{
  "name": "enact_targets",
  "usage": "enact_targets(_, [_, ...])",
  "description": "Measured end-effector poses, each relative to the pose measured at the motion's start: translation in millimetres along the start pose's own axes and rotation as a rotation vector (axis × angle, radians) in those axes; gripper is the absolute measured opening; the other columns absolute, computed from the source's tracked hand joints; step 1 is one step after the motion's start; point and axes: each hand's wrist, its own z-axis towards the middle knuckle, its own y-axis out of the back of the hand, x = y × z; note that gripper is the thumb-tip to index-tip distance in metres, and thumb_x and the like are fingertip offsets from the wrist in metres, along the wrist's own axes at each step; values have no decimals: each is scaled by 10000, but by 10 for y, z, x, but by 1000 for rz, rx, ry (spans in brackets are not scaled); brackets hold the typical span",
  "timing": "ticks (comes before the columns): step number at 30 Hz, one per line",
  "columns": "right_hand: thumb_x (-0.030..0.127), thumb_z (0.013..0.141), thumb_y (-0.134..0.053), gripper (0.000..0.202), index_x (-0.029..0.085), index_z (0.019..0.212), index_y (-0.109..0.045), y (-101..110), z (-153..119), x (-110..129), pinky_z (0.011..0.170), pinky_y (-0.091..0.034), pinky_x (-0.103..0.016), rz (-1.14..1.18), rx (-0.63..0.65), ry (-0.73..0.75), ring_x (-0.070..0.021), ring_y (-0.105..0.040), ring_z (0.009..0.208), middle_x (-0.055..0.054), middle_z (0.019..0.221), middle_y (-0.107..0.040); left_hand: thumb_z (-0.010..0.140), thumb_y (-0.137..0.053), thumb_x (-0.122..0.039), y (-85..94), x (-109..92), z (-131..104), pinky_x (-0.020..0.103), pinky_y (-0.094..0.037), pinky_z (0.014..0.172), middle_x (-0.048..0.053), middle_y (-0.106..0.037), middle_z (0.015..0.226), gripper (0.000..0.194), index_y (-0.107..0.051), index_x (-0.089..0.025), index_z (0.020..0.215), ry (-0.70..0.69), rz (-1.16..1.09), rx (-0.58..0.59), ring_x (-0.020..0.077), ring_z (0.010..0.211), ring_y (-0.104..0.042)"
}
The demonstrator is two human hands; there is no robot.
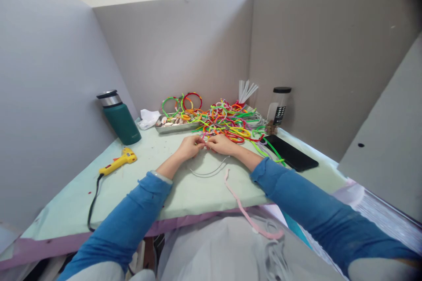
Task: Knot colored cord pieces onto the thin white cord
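Observation:
My left hand [191,146] and my right hand [221,144] meet at the middle of the table, fingers pinched together on a small pink piece [205,136]. Its exact shape is partly hidden by the fingertips. Just below the hands, a thin grey cord [211,173] curves over the pale green cloth. A pink fuzzy strip [242,208] runs from the cloth over the table's front edge onto my lap. Beyond my hands lies a tangled heap of colourful fuzzy strips [231,118].
A metal tray [178,128] of shells stands at the back, near colourful rings [193,94]. On the left are a green bottle [121,123] and yellow glue gun [117,162]; on the right, a black phone [292,153] and clear bottle [278,107]. Grey partitions [178,44] surround the table.

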Motion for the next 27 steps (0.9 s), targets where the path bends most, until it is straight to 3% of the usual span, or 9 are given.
enact_targets(14, [253, 816, -413, 289, 115, 740, -656, 25, -29, 52, 534, -322, -188, -47, 15, 5, -92, -491, 550, -1, 570, -583, 743, -511, -304, 12, -15, -22, 194, -334, 428, -45, -489, 420, 230, -639, -136, 834, -2, 27, 19, 87, 368, -448])
enact_targets(23, [318, 842, -415, 336, 122, 704, -651, 13, -16, 38, 542, -313, -192, -71, -4, 25, -91, -476, 546, -1, 561, -575, 745, -501, -281, 18, -75, -42, 193, -317, 406, -52, -458, 402, 212, -634, -144, 838, 17, 45, 34, 91, 357, -432])
enact_targets(27, [295, 834, -423, 315, 121, 707, -652, 15, -14, 45, 541, -309, -192, -80, -1, 22, -91, -475, 555, -3, 569, -578, 740, -493, -264, -1, -38, -23, 191, -327, 402, -28, -549, 521, 211, -621, -150, 864, 7, 33, 41, 81, 368, -448])
